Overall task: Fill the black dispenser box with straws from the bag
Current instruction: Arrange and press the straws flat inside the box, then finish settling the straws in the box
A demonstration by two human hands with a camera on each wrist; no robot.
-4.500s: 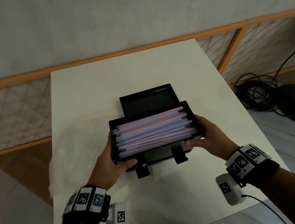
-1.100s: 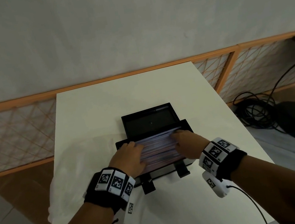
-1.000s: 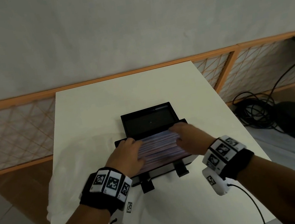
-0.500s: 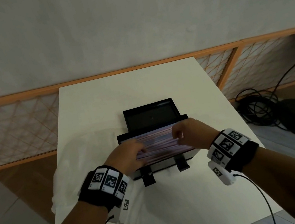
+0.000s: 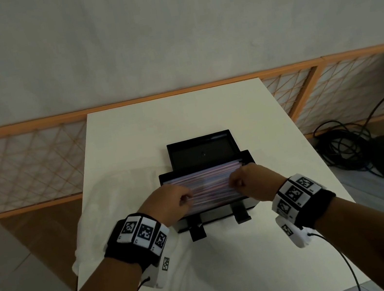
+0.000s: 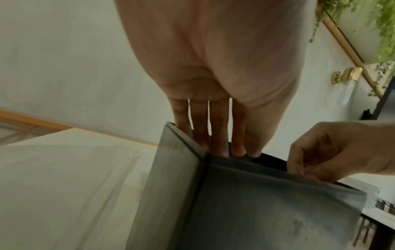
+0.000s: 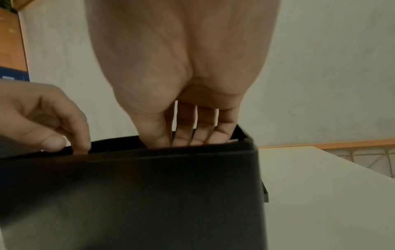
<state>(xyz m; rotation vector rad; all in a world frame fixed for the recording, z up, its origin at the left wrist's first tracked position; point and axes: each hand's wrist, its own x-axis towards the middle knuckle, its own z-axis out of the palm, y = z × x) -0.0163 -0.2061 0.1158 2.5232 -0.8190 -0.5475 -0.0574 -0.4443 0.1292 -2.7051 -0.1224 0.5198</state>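
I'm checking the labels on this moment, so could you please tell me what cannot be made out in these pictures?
- Fingertips of the left hand and right hand: both wrist views, hidden behind the black dispenser box wall.
- Whether either hand pinches any straws: head view, too small.
- How deep the straws lie: every view, box walls hide it.
- The plastic bag: head view, contents unreadable.

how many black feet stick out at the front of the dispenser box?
2: one front foot on the left and one front foot on the right, both on the table under the dispenser box. Any rear ones would be hidden.
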